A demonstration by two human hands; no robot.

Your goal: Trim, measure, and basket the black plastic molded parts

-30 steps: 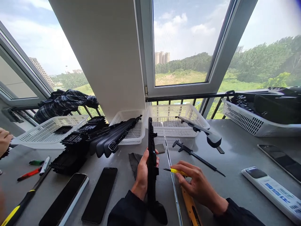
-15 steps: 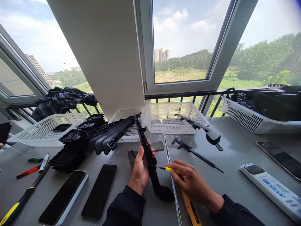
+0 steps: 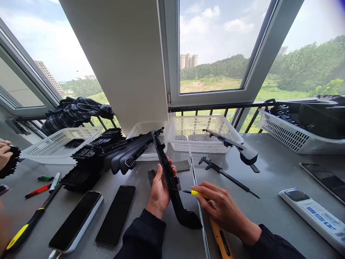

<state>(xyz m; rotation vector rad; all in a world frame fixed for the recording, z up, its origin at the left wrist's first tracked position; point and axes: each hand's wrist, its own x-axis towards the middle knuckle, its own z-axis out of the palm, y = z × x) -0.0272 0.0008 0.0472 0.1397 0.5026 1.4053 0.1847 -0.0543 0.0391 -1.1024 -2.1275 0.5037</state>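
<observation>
A long black plastic trim piece [image 3: 176, 203] is held upright at a slant in my left hand [image 3: 159, 192], its thumb in front and fingers curled round the far side. Its wide curved end hangs toward me, just left of a thin metal rod [image 3: 201, 219]. My right hand [image 3: 219, 201] pinches a small yellow-handled tool [image 3: 198, 194] with a thin dark tip; its exact kind is unclear. The tip points at the trim piece's middle, a short gap from it. Beneath my right hand lies an orange-yellow tool [image 3: 219, 235], partly covered.
Several black trim parts [image 3: 115, 156] are piled left, before white baskets [image 3: 206, 146]. Calipers [image 3: 229, 176] and another trim part [image 3: 248, 155] lie right. Phones [image 3: 115, 216], pens [image 3: 37, 191] and a yellow-black handled tool [image 3: 25, 230] rest left. Another person's hand [image 3: 4, 154] holds a black part.
My view has shifted slightly, moving the scene rightward. The trim piece has turned a little in my left hand. At the left edge, another person's hand and black part have come further into view.
</observation>
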